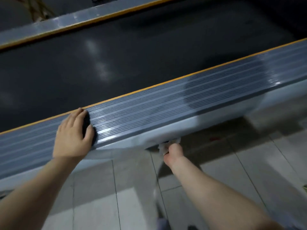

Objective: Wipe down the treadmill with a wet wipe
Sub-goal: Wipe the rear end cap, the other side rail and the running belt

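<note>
Wet wipe: one, soft, limp, light and likely slick; bunched in the right hand, grip closed round it, pressed against the lower outer edge of the near side rail. Left hand: grip wide, flat on the ribbed rail top, holding nothing. Treadmill: one, rigid and heavy, belt between two rails; best wiped with the wad held by its bunched middle.

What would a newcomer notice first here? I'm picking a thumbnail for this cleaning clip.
The ribbed grey side rail with its orange edge strip cuts diagonally across the view, beside the dark running belt. The left hand rests flat on that rail at lower left. Just below the rail's outer side, the right hand holds a crumpled white wet wipe against the pale casing, above the tiled floor.
</note>
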`<state>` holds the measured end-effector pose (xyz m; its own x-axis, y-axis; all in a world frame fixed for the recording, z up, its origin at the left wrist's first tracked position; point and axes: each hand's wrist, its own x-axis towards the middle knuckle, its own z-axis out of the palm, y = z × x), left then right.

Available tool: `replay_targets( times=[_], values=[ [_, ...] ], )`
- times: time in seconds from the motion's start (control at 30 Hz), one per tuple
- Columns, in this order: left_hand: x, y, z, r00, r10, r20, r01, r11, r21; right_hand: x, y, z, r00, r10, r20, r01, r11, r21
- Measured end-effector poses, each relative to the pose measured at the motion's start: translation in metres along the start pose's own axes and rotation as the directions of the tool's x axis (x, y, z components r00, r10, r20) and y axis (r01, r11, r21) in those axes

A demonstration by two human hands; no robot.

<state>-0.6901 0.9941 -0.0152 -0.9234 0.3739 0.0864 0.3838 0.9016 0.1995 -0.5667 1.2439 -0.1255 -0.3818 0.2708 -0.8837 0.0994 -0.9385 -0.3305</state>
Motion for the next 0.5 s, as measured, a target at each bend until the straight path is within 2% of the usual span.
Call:
replay_targets(
  times=[0.1, 0.2, 0.3, 0.37, 0.5],
  values=[
    [0.001, 0.003, 0.001, 0.998, -0.022, -0.051, 0.022, 1.000, -0.005, 0.006, 0.055, 0.018, 0.999, 0.032, -0.013, -0.032, 0.999, 0.040],
    [-0.001, -0.001, 0.003, 0.999, -0.019, -0.042, 0.020, 1.000, 0.020, 0.012, 0.104, 0.035, 0.996, 0.086, -0.008, -0.086, 0.996, 0.023],
    [0.001, -0.002, 0.004, 1.000, -0.022, -0.016, 0.023, 0.999, 0.028, 0.008, 0.140, 0.050, 0.960, 0.257, 0.107, -0.244, 0.962, -0.126],
    [-0.001, -0.003, 0.005, 1.000, -0.019, -0.012, 0.019, 0.999, 0.028, 0.007, 0.155, 0.051, 0.945, 0.301, 0.128, -0.267, 0.935, -0.233],
    [-0.001, -0.003, 0.005, 1.000, -0.021, 0.001, 0.021, 0.999, 0.028, -0.005, 0.145, 0.047, 0.958, 0.284, 0.032, -0.254, 0.898, -0.359]
  ],
)
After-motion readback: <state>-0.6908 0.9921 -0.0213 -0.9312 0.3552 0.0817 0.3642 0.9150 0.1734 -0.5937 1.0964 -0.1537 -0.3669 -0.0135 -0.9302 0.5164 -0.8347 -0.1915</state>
